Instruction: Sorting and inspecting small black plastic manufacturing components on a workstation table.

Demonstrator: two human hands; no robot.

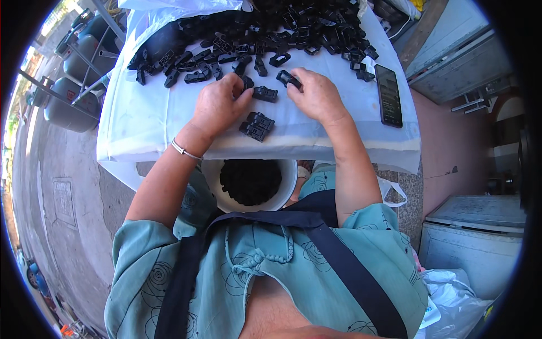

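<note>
While the right hand [317,95] pinches a boxy black plastic piece [288,78], another piece [265,94] lies crosswise beside the left hand [222,101], grip unclear.

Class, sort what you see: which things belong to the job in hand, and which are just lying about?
Seem part of the job: black part in the right hand; black part beside the left hand; heap of black parts; white basin of black pieces.

Seem just lying about: phone; grey containers; plastic bag, lower right.
</note>
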